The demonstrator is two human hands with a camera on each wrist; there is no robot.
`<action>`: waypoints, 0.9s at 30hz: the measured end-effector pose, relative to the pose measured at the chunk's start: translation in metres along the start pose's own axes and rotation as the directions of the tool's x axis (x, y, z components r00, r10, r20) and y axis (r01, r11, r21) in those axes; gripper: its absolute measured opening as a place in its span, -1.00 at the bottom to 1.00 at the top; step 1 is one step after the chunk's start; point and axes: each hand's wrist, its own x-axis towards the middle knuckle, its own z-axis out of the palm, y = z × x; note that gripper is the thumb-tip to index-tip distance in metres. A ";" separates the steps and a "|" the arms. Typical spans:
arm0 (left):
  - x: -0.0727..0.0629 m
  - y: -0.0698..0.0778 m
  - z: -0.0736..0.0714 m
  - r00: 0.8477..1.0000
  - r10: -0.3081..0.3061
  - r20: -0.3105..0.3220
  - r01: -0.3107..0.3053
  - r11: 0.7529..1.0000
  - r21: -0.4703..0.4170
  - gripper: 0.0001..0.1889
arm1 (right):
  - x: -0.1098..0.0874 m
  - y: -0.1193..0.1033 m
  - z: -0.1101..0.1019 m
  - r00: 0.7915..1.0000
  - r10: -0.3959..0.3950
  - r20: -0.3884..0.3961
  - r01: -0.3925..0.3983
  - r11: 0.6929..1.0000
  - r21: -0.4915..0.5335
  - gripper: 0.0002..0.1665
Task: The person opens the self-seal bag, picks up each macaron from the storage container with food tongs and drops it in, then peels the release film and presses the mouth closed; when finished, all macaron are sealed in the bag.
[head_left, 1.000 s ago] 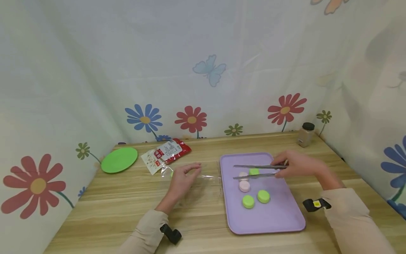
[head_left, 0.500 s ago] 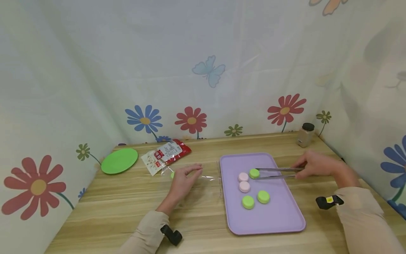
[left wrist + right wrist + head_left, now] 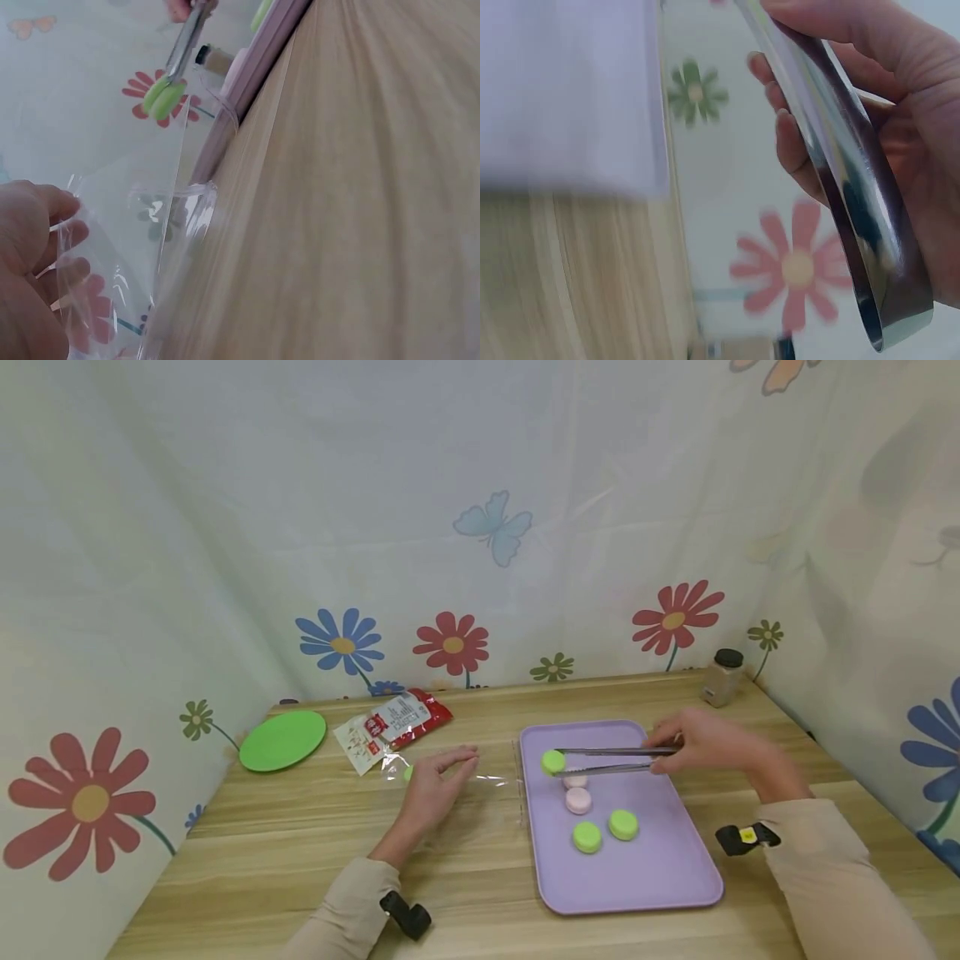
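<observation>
We find the right hand (image 3: 701, 743) with its grip wrapped round the metal tongs (image 3: 847, 165), near their bent end, fingers on one side and thumb on the other; we judge this placement leaves the full length of the arms for reaching. The tips are together on a green macaron (image 3: 553, 762), which they hold edge-on over the far left part of the lilac tray (image 3: 630, 881). From the left wrist view we note it raised above the rim, presumably to clear the pieces beneath.

The left hand (image 3: 435, 787) has its fingers bent and its grip on the clear bag (image 3: 120, 187), lifting the film off the wooden surface (image 3: 300, 860). We take this to be for keeping the thin plastic spread, as it would likely sag unaided. The bag reaches the tray's left side, which shortens the way between them. A green item (image 3: 408, 772) shows beside the left hand, mostly hidden; we cannot tell what it is.

On the tray we record two pink macarons (image 3: 578, 800), close together, and two more green macarons (image 3: 623, 825) nearer the person. The green plate (image 3: 283, 741), red-and-white packet (image 3: 401, 718) and lidded jar (image 3: 723, 681) lie farther out, apparently to leave elbow room.
</observation>
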 end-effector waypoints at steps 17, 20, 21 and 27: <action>0.000 0.003 0.001 0.999 0.030 0.036 -0.030 1.000 0.009 -0.77 | 0.092 -0.072 0.062 0.989 -0.119 0.091 0.125 0.990 -0.068 -0.77; -0.001 0.005 0.002 0.999 0.032 0.038 -0.033 0.999 0.034 -0.77 | 0.100 -0.079 0.067 0.984 -0.147 0.100 0.153 0.987 -0.051 -0.74; -0.001 0.007 0.002 0.999 0.034 0.037 -0.036 0.998 0.044 -0.77 | 0.103 -0.082 0.069 0.982 -0.155 0.107 0.161 0.986 -0.050 -0.72; -0.001 0.013 0.002 0.996 0.078 0.050 -0.083 0.991 0.101 -0.83 | 0.116 -0.094 0.082 0.966 -0.224 0.130 0.238 0.966 -0.097 -0.70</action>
